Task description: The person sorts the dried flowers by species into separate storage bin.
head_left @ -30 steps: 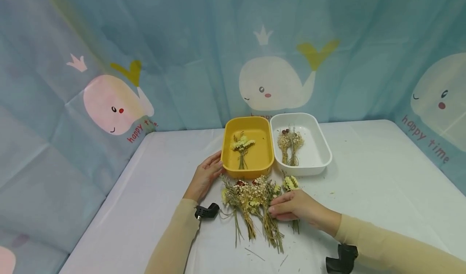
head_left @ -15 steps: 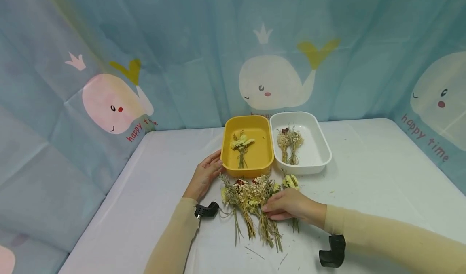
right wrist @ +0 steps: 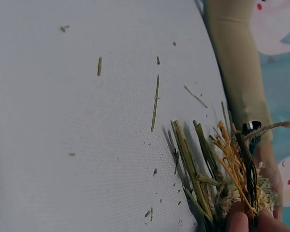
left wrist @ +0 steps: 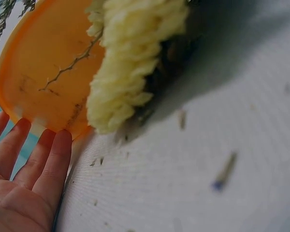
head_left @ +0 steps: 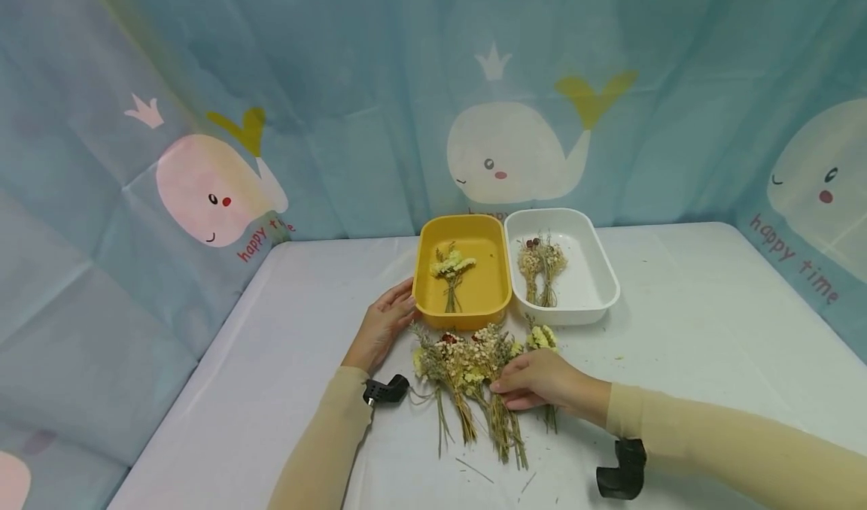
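My left hand [head_left: 382, 329] rests with straight fingers against the left side of a yellow tray [head_left: 489, 277]; the left wrist view shows its fingertips on the tray wall [left wrist: 43, 108]. With thumb and fingers, my right hand [head_left: 545, 380] pinches the stems of a dried flower bunch [head_left: 500, 423] in the row before the trays. The right wrist view has the fingertips [right wrist: 238, 221] at the stems [right wrist: 241, 179]. Left of it lie more dried bunches [head_left: 450, 371] with cream, yellow and dark red heads. A yellow-headed bunch [head_left: 542, 337] lies partly hidden behind the right hand.
One yellow-flowered bunch [head_left: 451, 269] lies inside the yellow tray. Beside it, a white tray [head_left: 585, 269] holds two cream bunches [head_left: 539, 269] with dark red heads. Broken stem bits [head_left: 476, 470] are scattered on the white table [head_left: 711, 329]. A whale-print curtain [head_left: 372, 119] hangs behind.
My right hand has shifted slightly left, and the lower stems near it have moved left and closer together. The left hand and both trays stay in place.
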`<state>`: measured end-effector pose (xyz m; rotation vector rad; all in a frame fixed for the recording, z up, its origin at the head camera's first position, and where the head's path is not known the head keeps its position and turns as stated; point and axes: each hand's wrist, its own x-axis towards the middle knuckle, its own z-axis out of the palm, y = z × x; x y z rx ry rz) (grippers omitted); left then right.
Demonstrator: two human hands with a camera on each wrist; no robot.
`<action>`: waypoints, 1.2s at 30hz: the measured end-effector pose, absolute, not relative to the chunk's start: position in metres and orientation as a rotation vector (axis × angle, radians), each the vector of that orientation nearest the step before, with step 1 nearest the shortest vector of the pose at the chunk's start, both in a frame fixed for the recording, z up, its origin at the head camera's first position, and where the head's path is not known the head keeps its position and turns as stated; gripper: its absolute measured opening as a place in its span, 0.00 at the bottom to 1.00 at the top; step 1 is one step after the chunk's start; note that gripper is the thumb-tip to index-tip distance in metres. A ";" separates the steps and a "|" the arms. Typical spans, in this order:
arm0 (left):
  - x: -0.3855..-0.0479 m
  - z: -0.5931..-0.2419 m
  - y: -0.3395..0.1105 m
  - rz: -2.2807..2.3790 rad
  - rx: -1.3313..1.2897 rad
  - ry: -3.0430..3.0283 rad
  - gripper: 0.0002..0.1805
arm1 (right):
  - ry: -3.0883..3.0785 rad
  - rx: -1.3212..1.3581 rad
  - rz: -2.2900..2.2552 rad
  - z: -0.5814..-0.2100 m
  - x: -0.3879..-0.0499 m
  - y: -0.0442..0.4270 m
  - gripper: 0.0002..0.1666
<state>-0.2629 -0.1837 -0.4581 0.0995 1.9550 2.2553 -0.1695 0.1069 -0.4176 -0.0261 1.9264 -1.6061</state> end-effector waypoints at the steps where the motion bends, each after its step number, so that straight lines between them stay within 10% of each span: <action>1: -0.263 -0.458 -0.184 2.253 0.103 1.957 0.28 | 1.928 -0.024 -1.608 -0.417 -0.169 0.108 0.06; 36: -0.262 -0.458 -0.183 2.280 0.104 1.937 0.28 | 1.874 -0.079 -1.665 -0.405 -0.146 0.147 0.09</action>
